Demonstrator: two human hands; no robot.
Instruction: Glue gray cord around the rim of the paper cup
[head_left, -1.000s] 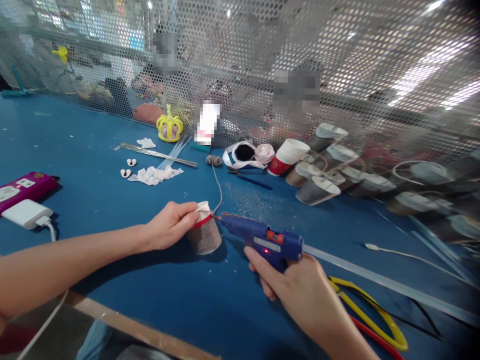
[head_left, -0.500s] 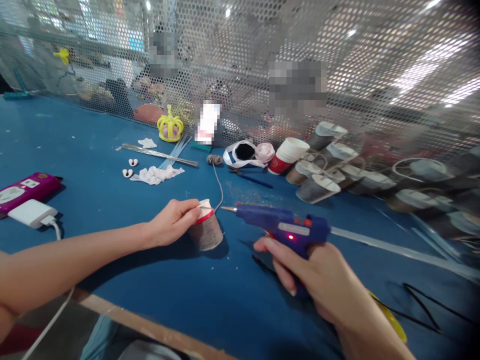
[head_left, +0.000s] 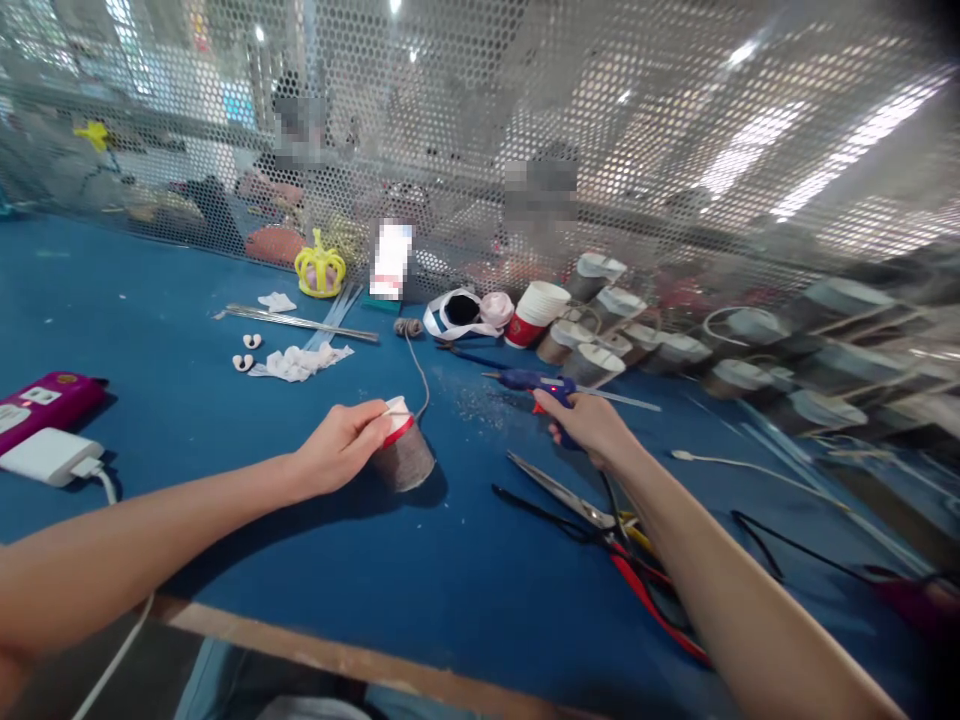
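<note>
My left hand (head_left: 349, 445) grips a paper cup (head_left: 405, 457) by its rim, tilted just above the blue table. Grey cord covers most of the cup's side, below a red band near the rim. From the cup a strand of cord (head_left: 421, 375) runs back to a small grey bundle (head_left: 408, 327). Farther off to the right, my right hand (head_left: 589, 425) is closed around the handle of a blue glue gun (head_left: 529, 380). Its nozzle points left, a red light glows on its body, and a clear glue stick (head_left: 619, 398) sticks out behind.
Scissors with red handles (head_left: 637, 580) lie below my right forearm. Several wrapped cups (head_left: 592, 362) and a stack of paper cups (head_left: 536, 312) line the mesh screen (head_left: 450, 130). A purple power strip (head_left: 52, 405) and white charger (head_left: 52, 450) sit at left, near crumpled tissue (head_left: 300, 362).
My right hand has carried the glue gun away from the cup, farther back on the table, uncovering the scissors. My left hand still holds the cup. The view has shifted slightly right.
</note>
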